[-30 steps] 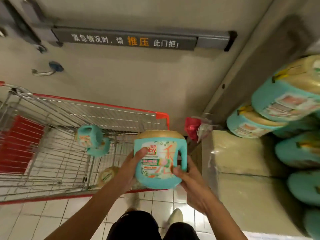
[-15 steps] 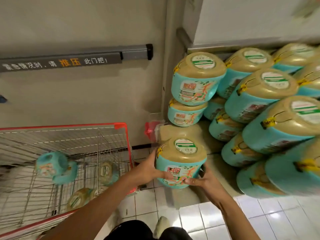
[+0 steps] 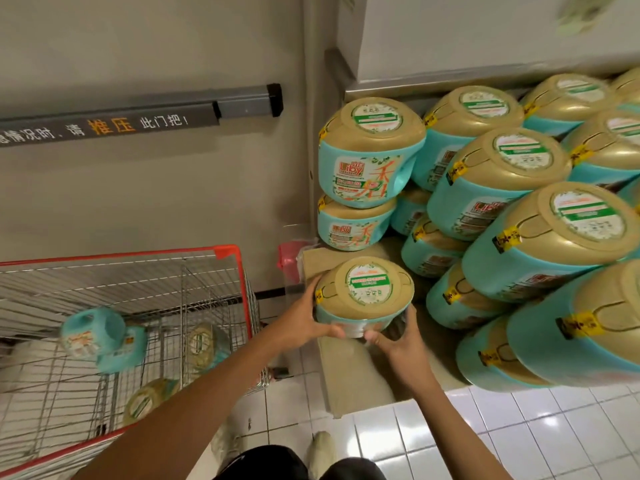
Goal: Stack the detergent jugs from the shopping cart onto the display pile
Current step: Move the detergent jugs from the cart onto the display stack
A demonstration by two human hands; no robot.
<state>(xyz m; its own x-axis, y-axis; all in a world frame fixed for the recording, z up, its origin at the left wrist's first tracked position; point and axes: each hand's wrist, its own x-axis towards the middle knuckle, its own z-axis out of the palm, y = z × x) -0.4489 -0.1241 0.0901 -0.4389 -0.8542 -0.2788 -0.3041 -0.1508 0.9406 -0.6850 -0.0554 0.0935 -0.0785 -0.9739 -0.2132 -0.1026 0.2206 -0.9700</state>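
Risk 1: held jug (image 3: 363,289) sits low at the front-left corner of the display pile (image 3: 502,209), above the pile's beige base (image 3: 349,375). Contact with the base: cannot tell. Released tilted, it could tip off the base edge.

Risk 2: the pile's tiers look staggered and leaning. A knock from the right forearm might roll 1 loose.

Risk 3: pushed too far in, the jug may shove the pile's left-end column of 2.

Pose: both arms reach forward and down. Left hand (image 3: 304,323) wraps the jug's left side, thumb across the front. Right hand (image 3: 398,344) cups its lower right, fingers curled round it.

At least 3 jugs (image 3: 93,332) remain in the shopping cart (image 3: 228,251), left of the pile.
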